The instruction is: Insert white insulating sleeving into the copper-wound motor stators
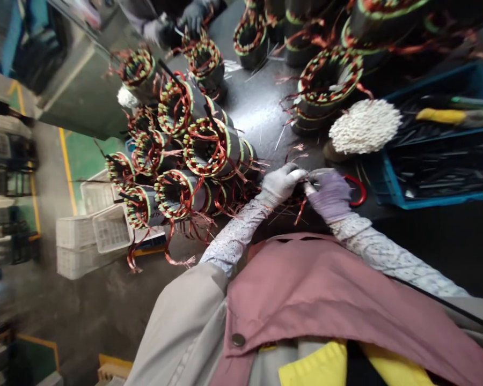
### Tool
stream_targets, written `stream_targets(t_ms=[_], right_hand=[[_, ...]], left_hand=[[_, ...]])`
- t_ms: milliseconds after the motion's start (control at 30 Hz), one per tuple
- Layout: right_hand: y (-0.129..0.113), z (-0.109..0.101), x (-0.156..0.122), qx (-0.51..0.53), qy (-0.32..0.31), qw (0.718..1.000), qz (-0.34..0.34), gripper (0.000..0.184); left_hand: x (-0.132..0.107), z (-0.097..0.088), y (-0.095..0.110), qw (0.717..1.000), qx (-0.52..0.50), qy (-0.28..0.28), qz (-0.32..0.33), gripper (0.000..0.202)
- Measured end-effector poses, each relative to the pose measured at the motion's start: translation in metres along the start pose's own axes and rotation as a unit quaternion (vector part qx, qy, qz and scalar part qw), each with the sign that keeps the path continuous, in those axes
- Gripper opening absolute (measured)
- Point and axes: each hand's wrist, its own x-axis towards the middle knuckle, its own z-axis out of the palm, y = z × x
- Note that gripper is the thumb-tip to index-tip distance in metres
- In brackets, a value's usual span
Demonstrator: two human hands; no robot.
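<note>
My left hand (279, 185), in a white knit glove, and my right hand (330, 195), in a purple glove, meet at the fingertips. Between them is a short white insulating sleeve (309, 186) on a thin copper wire lead (301, 210). Several motor stators (201, 147) with copper windings and red-and-green binding lie stacked just left of my left hand. Another stator (328, 80) stands upright above my hands. A bundle of white sleeves (364, 126) lies beyond my right hand, and a red ring (358, 190) sits right beside it.
A blue crate (438, 155) holding tools and a yellow handle (438, 114) stands at the right. White plastic crates (100, 230) are stacked on the floor at left. A co-worker's gloved hands (181, 24) work at the far side of the dark table (261, 107).
</note>
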Motion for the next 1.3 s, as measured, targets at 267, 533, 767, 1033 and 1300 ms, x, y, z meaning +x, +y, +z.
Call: stream_targets(t_ms=[267, 533, 767, 1033, 1300], right_hand=[[0.013, -0.014, -0.014, 0.223, 0.088, 0.97, -0.035, 0.016], [0.001, -0.035, 0.021, -0.039, -0.156, 0.987, 0.023, 0.026], [-0.004, -0.067, 0.003, 0.049, -0.033, 0.992, -0.113, 0.034], [0.005, -0.053, -0.015, -0.196, -0.232, 0.95, -0.066, 0.041], [0.003, -0.045, -0.01, -0.207, -0.272, 0.937, -0.072, 0.04]], left_hand=[[-0.018, -0.012, 0.001, 0.997, -0.078, 0.011, -0.004, 0.032], [-0.036, -0.018, 0.015, 0.998, -0.005, -0.045, -0.034, 0.034], [-0.045, -0.035, 0.027, 0.996, -0.03, 0.011, -0.079, 0.042], [0.005, -0.042, 0.068, 0.971, 0.163, -0.169, 0.052, 0.037], [0.02, -0.033, 0.067, 0.974, 0.037, -0.183, -0.13, 0.024]])
